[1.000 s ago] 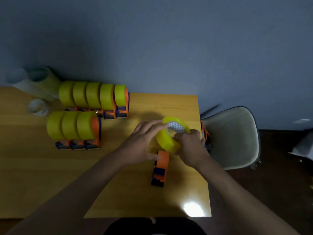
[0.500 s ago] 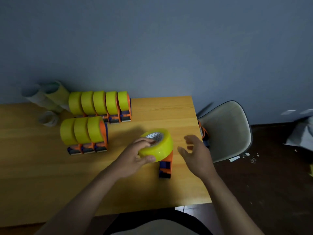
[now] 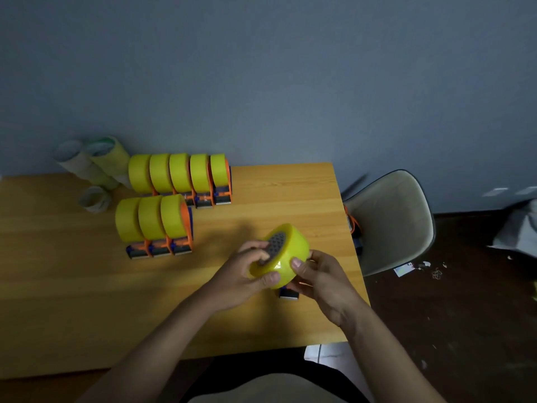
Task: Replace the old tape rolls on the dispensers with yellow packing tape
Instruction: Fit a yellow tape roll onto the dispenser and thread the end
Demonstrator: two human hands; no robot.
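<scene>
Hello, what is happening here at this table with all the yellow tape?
A person is fitting dispensers with yellow tape. Both hands, left hand and right hand, hold one yellow tape roll above the wooden table; a dispenser lies mostly hidden under it. Eight loaded dispensers stand in two rows at the back left, beside some used tape cores.

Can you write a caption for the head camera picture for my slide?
Both hands, left hand and right hand, hold a yellow tape roll above a wooden table.
</scene>
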